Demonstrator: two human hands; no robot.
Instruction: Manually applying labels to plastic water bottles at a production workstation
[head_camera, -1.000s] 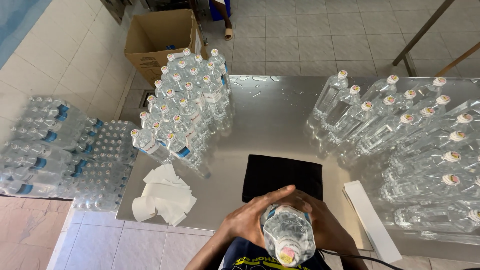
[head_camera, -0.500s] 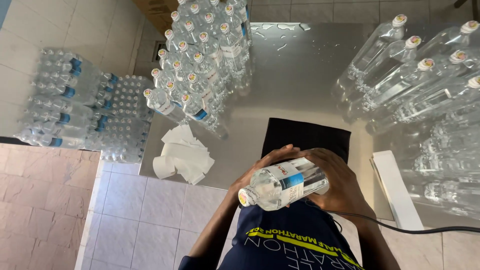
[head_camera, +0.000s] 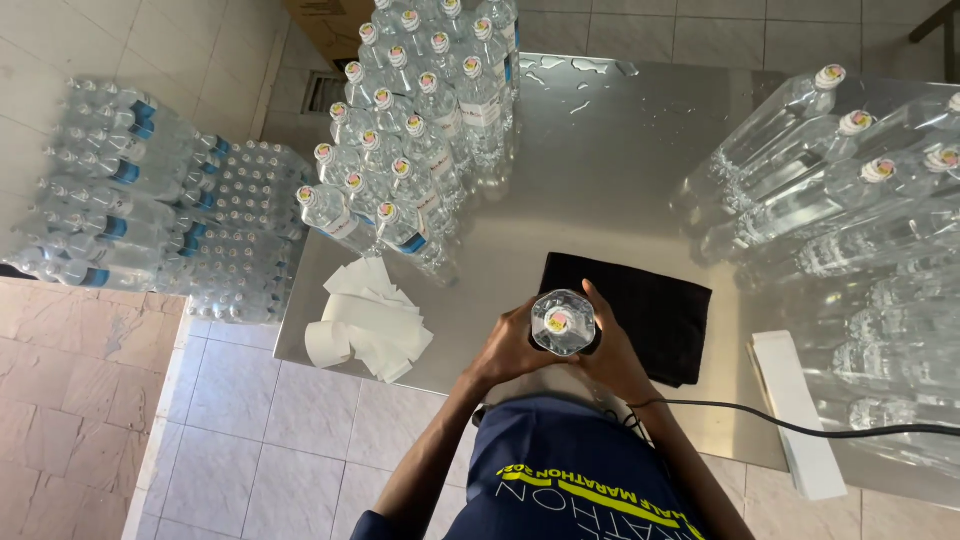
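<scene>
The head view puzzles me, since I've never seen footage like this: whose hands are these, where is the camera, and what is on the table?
The camera sits on a person's head and looks straight down, so you see their own arms. Both hands, left hand and right hand, wrap one clear water bottle, seen from above with its cap facing you. Under it lies a black cloth on a steel table. To the left stand labelled bottles, with a pile of white paper strips nearby. To the right stand bottles without labels. Wrapped bottle packs rest on the floor.
</scene>
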